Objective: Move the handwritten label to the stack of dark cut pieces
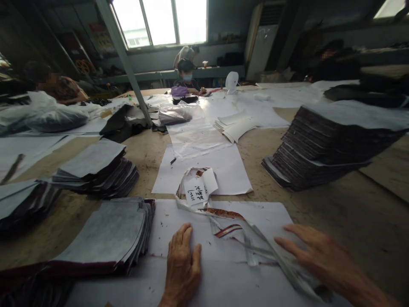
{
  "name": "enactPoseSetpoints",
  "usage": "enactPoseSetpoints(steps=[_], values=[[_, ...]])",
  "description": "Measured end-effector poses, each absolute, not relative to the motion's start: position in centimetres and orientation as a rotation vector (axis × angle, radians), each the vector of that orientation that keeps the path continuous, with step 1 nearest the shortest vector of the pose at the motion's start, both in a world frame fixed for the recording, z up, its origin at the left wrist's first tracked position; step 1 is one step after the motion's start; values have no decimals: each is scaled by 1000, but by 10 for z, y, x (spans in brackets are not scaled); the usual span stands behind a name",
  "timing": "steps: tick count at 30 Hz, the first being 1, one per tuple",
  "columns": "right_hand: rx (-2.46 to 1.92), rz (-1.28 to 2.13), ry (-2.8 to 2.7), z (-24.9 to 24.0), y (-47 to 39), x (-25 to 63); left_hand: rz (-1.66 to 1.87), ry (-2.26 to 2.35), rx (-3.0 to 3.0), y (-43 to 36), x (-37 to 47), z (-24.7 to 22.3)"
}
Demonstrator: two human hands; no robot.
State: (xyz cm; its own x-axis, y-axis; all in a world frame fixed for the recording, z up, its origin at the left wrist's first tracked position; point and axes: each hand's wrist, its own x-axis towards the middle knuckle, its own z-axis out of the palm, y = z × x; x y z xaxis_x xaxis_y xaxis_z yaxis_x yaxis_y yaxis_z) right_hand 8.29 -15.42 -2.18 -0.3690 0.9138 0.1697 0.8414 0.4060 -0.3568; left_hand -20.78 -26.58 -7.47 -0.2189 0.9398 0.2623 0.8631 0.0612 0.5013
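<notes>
My left hand [182,260] lies on the white paper sheet [223,277], palm down, thumb apart from the fingers, holding nothing. To the right, my right hand [316,251] hovers or rests over a long pale ribbon strip [275,243], fingers spread; whether it touches the strip I cannot tell. The strip loops across the paper and shows a brown patterned part. A striped piece of ribbon [228,230] lies between my hands. Within the loop sits a folded white note [195,191] with black handwriting.
Grey-faced cut sheets are stacked at near left [105,226], farther left [92,162] and in a tall leaning pile on the right [326,145]. A post [124,59] rises beyond. White pieces [236,125] and a small fan [231,82] stand farther back. Several people work around the table.
</notes>
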Motion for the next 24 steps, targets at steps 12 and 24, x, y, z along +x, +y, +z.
enactPoseSetpoints(steps=[12,24], values=[[-1852,937,-1444,-28,-97,-128,884,2172,1837,-263,-207,-69],[-1435,1212,-785,-11,-194,-80,1283,1647,1584,-273,-228,-65]])
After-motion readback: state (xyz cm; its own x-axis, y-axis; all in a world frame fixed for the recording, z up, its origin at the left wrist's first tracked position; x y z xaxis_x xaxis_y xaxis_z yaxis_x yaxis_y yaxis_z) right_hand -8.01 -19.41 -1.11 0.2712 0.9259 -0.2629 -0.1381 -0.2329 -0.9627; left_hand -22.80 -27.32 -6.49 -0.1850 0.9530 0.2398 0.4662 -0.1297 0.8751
